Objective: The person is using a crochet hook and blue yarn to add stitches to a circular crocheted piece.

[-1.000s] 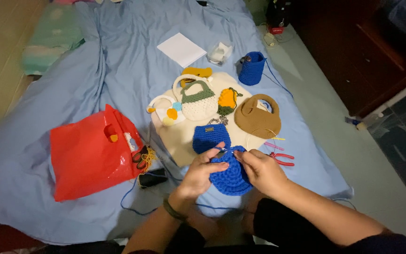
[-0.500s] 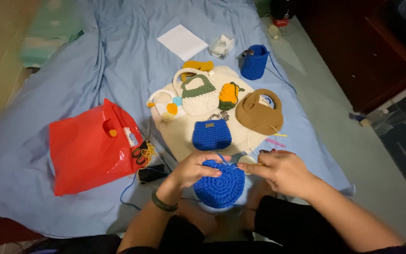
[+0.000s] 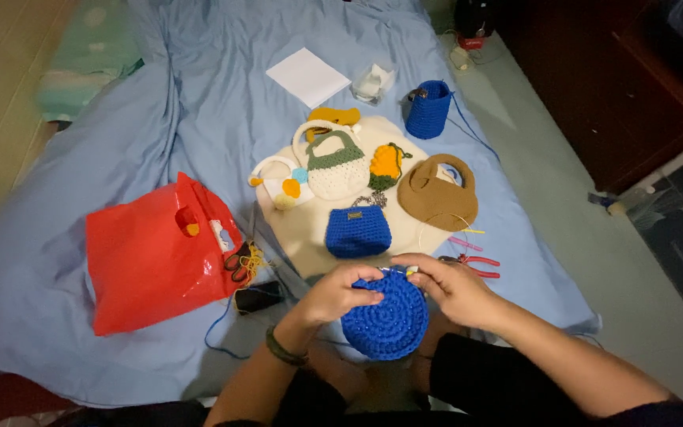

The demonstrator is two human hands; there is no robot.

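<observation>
A round blue crochet piece (image 3: 385, 318) hangs between both hands above my lap. My left hand (image 3: 340, 291) pinches its upper left edge; a dark band is on that wrist. My right hand (image 3: 450, 286) grips the upper right edge and holds a crochet hook (image 3: 398, 270) at the rim. Just beyond the hands, a finished blue crochet purse (image 3: 358, 231) lies on a cream cloth (image 3: 302, 237).
A red plastic bag (image 3: 152, 257) lies at left on the blue sheet (image 3: 199, 103). On the cream cloth are a brown bag (image 3: 439, 194), a white and green bag (image 3: 333, 168) and an orange piece (image 3: 386, 162). Pink-handled pliers (image 3: 474, 261), a blue yarn holder (image 3: 428, 109) and white paper (image 3: 308, 77) lie nearby.
The view has shifted a little, so the hands and blue piece sit lower in the frame. Both hands keep hold of the piece, working at its top rim.
</observation>
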